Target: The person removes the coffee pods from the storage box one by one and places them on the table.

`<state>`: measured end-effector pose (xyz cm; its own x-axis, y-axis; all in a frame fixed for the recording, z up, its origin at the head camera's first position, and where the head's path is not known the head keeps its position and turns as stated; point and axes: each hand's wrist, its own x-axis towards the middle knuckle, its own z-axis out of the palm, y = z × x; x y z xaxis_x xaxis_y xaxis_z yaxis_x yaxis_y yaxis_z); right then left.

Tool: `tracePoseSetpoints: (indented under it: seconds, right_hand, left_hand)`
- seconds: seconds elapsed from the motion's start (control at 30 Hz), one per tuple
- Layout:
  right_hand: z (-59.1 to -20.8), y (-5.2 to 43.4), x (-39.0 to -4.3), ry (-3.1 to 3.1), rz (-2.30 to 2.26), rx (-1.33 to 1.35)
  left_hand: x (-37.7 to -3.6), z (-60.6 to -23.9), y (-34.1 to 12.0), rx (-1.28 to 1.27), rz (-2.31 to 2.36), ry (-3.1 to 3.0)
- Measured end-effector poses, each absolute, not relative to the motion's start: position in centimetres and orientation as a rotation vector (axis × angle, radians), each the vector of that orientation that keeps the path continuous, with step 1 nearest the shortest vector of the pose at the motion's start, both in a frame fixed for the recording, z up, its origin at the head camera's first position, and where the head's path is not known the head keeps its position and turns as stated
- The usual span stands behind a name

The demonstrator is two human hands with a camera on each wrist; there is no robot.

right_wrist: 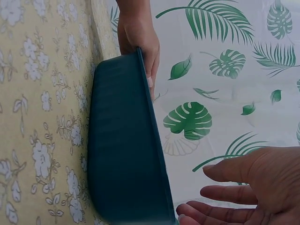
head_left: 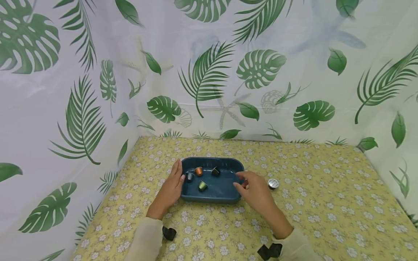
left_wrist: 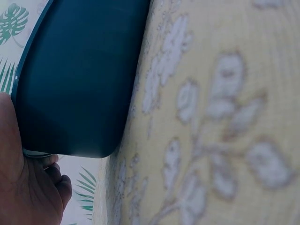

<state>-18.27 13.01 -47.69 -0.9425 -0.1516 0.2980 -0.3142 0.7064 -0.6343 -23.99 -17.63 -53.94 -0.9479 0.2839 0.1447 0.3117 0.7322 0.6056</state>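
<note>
A dark blue rectangular baking dish [head_left: 212, 199] sits on the table. Inside it lie coffee capsules: a grey one [head_left: 189, 177], an orange one [head_left: 199, 171], a black one [head_left: 215, 171] and a green one [head_left: 202, 186]. My left hand [head_left: 171, 185] rests against the dish's left end with its fingers extended; the left wrist view shows that hand [left_wrist: 33, 187] at the dish's corner. Over the right rim is my right hand [head_left: 258, 190], thumb and fingers apart. In the right wrist view, nothing shows between the fingers of this hand [right_wrist: 253, 187].
A silver-topped capsule [head_left: 273, 183] lies on the table just right of the right hand. Yellow flowered cloth [head_left: 326, 203] covers the table. Behind and at both sides hang white curtains [head_left: 183, 83] with a leaf print.
</note>
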Motion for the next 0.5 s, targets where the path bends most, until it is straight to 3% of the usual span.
tracePoseSetpoints:
  seconds: [0.5]
  right_hand:
    - [-48.4,11.7,-19.3,-2.707,1.158,0.363]
  left_hand:
    - [-23.9,-53.9,-17.8,-0.486,-1.029,-2.903]
